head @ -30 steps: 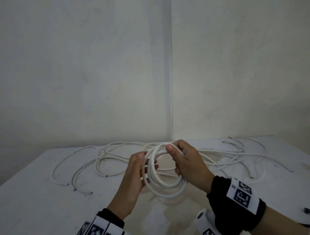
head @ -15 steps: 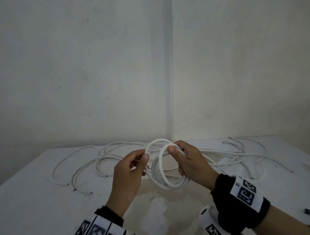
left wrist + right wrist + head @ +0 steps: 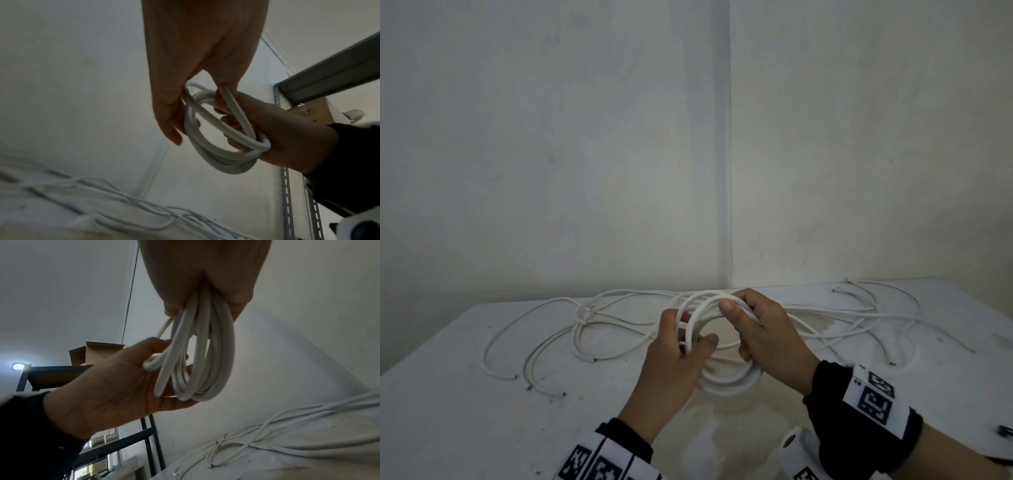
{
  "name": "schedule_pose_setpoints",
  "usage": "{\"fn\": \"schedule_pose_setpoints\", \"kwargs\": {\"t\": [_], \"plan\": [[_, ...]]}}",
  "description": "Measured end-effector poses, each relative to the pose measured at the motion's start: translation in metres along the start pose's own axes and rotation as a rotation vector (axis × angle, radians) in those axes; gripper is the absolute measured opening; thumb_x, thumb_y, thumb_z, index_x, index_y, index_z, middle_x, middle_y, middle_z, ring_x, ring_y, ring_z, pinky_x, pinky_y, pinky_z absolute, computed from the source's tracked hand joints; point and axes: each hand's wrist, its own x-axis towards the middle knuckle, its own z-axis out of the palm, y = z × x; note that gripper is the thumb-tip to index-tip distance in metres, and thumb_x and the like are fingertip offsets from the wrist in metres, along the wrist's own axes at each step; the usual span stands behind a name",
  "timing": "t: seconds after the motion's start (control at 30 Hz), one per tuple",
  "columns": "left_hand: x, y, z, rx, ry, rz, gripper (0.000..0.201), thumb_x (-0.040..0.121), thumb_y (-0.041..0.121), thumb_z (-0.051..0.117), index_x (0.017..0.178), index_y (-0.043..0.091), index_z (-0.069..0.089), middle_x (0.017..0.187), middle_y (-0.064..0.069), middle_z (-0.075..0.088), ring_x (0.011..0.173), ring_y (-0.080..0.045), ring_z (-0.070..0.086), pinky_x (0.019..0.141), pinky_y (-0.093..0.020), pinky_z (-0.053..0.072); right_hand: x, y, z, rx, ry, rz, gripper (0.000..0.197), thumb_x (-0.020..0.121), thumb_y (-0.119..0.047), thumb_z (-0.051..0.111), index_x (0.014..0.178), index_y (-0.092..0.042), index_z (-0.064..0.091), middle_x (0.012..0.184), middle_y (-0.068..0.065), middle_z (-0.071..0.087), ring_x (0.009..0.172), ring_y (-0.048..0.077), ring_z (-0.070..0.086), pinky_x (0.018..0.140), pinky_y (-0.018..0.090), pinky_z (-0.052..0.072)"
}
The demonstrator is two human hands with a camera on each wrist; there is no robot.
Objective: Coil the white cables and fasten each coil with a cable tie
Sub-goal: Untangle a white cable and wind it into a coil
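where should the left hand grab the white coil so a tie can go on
Probably the left arc of the coil, where the loops bunch. The right hand already grips the right side, thumb over the top strands, so the left hand should come from the left, thumb through the hole and fingers outside. That would pinch every strand together and leave the bottom arc bare for a tie.

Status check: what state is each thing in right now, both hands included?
Coil: wound in several loops, held off the table, no tie seen.
Left hand: grips the coil's left side.
Right hand: grips its top right.
Loose cables: uncoiled, sprawled on the table.
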Motion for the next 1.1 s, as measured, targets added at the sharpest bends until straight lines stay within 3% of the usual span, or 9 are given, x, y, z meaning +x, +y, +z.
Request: {"fn": "schedule_pose_setpoints", "kwargs": {"t": [0.07,0.17,0.3,0.4,0.5,0.67,0.8,0.97,1.1], "plan": [[-0.001,0.001,0.0,-0.06,-0.007,-0.015,0.014,0.088,0.015,0.059,0.098,0.015,0.049,0.073,-0.007,0.061,0.053,-0.007,0.061,0.051,-0.014,0.046,-0.001,-0.003,0.002,0.033,-0.028,-0.001,0.028,0.079,-0.045,0.054,0.077,-0.017,0.055,0.045,-0.009,0.044,0.036,0.011,0.043,0.04,0.024,0.04],[0.0,0.001,0.002,-0.075,0.065,0.032,0.01,0.088,0.014,0.059,0.091,0.016,0.05,0.064,-0.003,0.054,0.046,-0.011,0.055,0.045,-0.016,0.044,-0.001,-0.005,0.003,0.053,-0.065,-0.012,0.036,0.075,-0.05,0.05,0.081,-0.016,0.056,0.046,-0.006,0.045,0.038,0.012,0.045,0.045,0.028,0.043],[0.001,-0.002,0.005,0.017,0.104,0.115,0.011,0.089,0.015,0.057,0.087,0.02,0.047,0.065,-0.001,0.051,0.05,-0.012,0.051,0.043,-0.014,0.041,0.0,-0.006,0.003,-0.014,-0.088,-0.044,0.024,0.092,-0.034,0.046,0.095,-0.014,0.058,0.054,-0.004,0.047,0.044,0.009,0.047,0.046,0.023,0.044],[-0.001,-0.004,0.009,0.009,0.144,0.127,0.013,0.09,0.018,0.055,0.086,0.024,0.044,0.067,-0.002,0.052,0.052,-0.015,0.051,0.044,-0.015,0.042,0.0,-0.007,0.005,-0.005,-0.063,-0.03,0.02,0.096,-0.029,0.04,0.086,-0.02,0.055,0.059,-0.001,0.046,0.046,0.006,0.044,0.047,0.02,0.041],[-0.002,-0.004,0.01,-0.01,0.197,0.126,0.015,0.089,0.02,0.056,0.088,0.028,0.043,0.068,-0.005,0.055,0.053,-0.019,0.053,0.045,-0.023,0.046,0.004,-0.007,0.005,0.014,-0.017,-0.008,0.027,0.099,-0.023,0.037,0.079,-0.015,0.053,0.066,0.001,0.051,0.054,0.006,0.049,0.052,0.02,0.044],[-0.002,-0.003,0.005,-0.04,0.164,0.141,0.01,0.089,0.018,0.056,0.086,0.023,0.048,0.061,-0.006,0.052,0.045,-0.01,0.049,0.044,-0.016,0.043,0.007,-0.012,0.001,0.046,-0.027,0.039,0.027,0.098,-0.02,0.04,0.078,-0.012,0.056,0.068,-0.004,0.054,0.058,0.0,0.05,0.06,0.013,0.042],[-0.002,-0.005,-0.001,-0.005,0.144,0.185,0.009,0.09,0.017,0.056,0.085,0.023,0.051,0.059,-0.003,0.05,0.047,-0.015,0.049,0.046,-0.019,0.044,0.007,-0.017,-0.005,0.081,-0.077,0.12,0.037,0.099,-0.021,0.035,0.081,0.001,0.058,0.071,0.004,0.051,0.067,0.012,0.047,0.071,0.025,0.039],[-0.001,-0.006,-0.005,0.004,0.109,0.185,0.005,0.09,0.014,0.055,0.091,0.019,0.054,0.06,0.001,0.052,0.044,-0.008,0.051,0.047,-0.017,0.044,0.011,-0.026,-0.015,0.123,-0.165,0.262,0.027,0.094,-0.01,0.04,0.078,-0.012,0.061,0.066,-0.002,0.053,0.058,0.005,0.048,0.054,0.013,0.04],[0.001,-0.006,-0.006,0.002,0.105,0.179,0.003,0.09,0.016,0.056,0.091,0.018,0.054,0.059,0.002,0.051,0.044,-0.008,0.051,0.048,-0.02,0.045,0.012,-0.028,-0.015,0.137,-0.191,0.282,0.025,0.095,-0.008,0.039,0.084,-0.01,0.062,0.064,-0.001,0.053,0.049,0.003,0.047,0.05,0.012,0.04]]}}
